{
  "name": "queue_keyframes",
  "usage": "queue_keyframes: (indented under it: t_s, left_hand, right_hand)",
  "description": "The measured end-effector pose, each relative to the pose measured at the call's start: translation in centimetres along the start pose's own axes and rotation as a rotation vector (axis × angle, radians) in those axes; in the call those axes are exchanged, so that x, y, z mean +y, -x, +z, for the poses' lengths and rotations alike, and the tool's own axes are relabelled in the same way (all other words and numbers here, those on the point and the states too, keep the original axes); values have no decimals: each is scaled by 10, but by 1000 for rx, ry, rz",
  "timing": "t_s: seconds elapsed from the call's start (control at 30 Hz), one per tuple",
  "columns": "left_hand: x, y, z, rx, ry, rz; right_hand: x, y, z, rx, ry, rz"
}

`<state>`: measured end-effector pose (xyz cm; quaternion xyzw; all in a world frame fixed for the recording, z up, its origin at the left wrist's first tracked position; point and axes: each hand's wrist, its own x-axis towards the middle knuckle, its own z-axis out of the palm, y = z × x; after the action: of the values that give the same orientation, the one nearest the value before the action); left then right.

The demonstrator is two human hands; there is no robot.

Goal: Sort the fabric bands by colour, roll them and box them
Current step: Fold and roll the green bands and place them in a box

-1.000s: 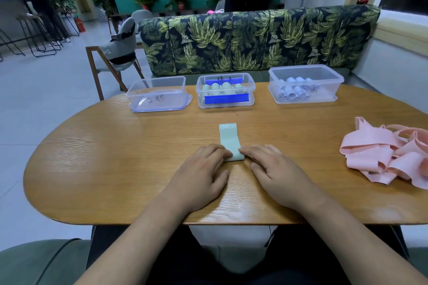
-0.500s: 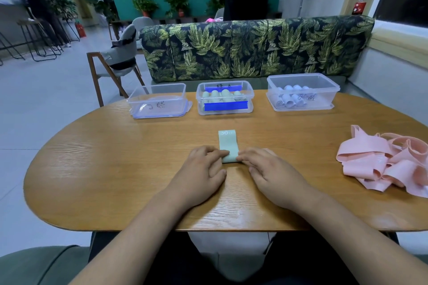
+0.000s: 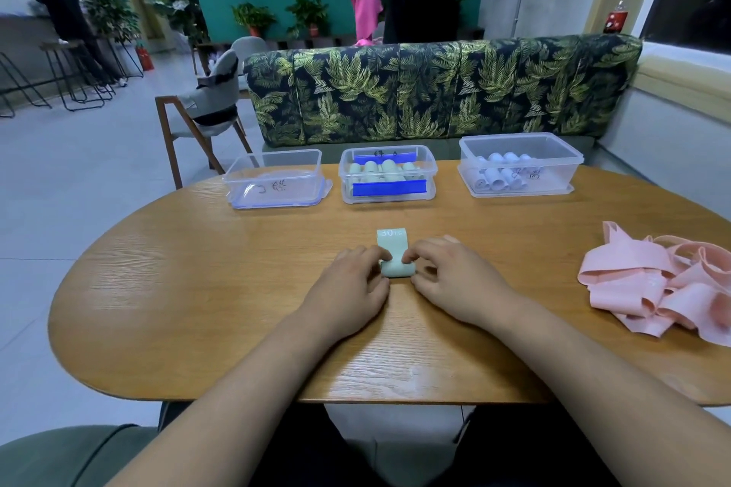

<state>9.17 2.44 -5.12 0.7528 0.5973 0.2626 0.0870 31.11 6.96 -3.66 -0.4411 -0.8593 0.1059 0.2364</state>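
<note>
A pale green fabric band lies mid-table, its near end rolled up and its far end flat, marked "30". My left hand and my right hand sit on either side of the roll, with curled fingertips pinching it. Three clear boxes stand along the far edge: the left box holds no rolls, the middle box holds green rolls, the right box holds white rolls. A heap of pink bands lies at the right.
The oval wooden table has bare wood to the left and in front of my hands. A leaf-patterned sofa stands behind the boxes, with a wooden chair at the back left. People stand in the background.
The roll has grown and moved away from me, so less flat band shows. Both hands moved forward with it. The camera has tilted up a little.
</note>
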Motion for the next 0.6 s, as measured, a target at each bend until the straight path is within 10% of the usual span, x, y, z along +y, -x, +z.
queue_keyframes:
  t_s: [0.6]
  left_hand:
    - [-9, -24, -1, 53, -190, 102]
  right_hand:
    - [9, -2, 17, 149, 61, -70]
